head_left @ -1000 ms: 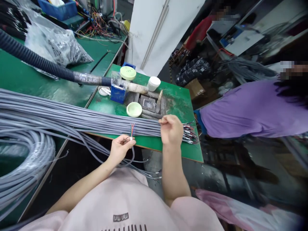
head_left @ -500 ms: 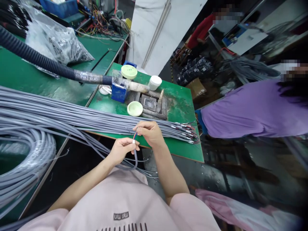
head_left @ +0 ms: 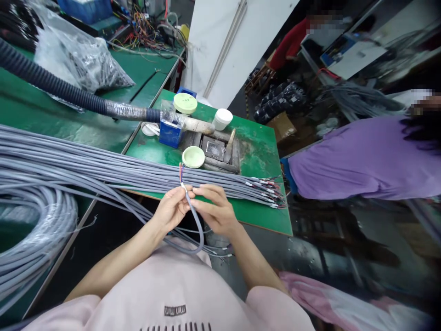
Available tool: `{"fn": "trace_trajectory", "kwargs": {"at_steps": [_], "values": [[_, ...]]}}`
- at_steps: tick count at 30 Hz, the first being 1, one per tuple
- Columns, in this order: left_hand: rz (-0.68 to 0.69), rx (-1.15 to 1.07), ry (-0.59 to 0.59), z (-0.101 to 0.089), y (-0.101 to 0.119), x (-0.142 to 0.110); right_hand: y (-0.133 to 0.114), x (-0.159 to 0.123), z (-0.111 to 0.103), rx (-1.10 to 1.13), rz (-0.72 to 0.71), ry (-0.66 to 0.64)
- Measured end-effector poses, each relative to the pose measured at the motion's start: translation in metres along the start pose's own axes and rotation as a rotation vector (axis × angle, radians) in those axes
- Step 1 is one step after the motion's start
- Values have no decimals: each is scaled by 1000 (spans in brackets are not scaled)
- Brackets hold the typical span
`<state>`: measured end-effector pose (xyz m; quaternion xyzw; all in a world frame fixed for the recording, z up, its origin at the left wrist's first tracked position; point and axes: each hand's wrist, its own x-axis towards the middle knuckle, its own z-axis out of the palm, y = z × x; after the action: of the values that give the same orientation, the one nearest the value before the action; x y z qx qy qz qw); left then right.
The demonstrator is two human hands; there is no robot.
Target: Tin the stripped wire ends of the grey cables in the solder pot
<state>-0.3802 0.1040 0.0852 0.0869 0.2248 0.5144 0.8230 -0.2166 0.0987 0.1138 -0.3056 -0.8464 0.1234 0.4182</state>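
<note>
Head view, green workbench (head_left: 257, 207) under grey cables (head_left: 103, 168) — left grip (head_left: 170, 209), right grip (head_left: 215, 211) closed on one cable (head_left: 193, 216), purple-shirted co-worker (head_left: 351, 158) beside

The bare left hand (head_left: 171, 209) and bare right hand (head_left: 214, 210) meet low before the pale pink shirted torso (head_left: 172, 285), fingers curled and almost touching, both bare forearms (head_left: 117, 262) angling inward.

L hand (head_left: 170, 210) and R hand (head_left: 215, 209) hold one grey cable (head_left: 193, 220) together, colored wires (head_left: 181, 172) poking up from its stripped end. Cable bundle (head_left: 103, 172) lies across green desk (head_left: 257, 202), just beyond the hands.
</note>
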Motion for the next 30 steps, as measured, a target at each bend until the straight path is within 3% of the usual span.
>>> {"fn": "trace_trajectory", "kwargs": {"at_steps": [3, 8, 10, 13, 16, 18, 30], "values": [[10, 43, -42, 6, 1, -1, 3, 1, -1, -70, -88, -9], [77, 432, -129, 11, 10, -16, 16, 20, -12, -127, -11, 248], [233, 731, -166, 11, 20, -24, 22, 31, -19, -174, 60, 338], [642, 1114, -174, 8, 38, -33, 33, 47, -27, -222, 229, 383], [996, 1202, -166, 4, 52, -38, 47, 59, -25, -184, 356, 386], [1109, 1198, -185, 1, 56, -39, 56, 66, -21, -133, 390, 387], [1058, 1181, -170, -5, 56, -30, 83, 79, -4, -83, 465, 294]]}}
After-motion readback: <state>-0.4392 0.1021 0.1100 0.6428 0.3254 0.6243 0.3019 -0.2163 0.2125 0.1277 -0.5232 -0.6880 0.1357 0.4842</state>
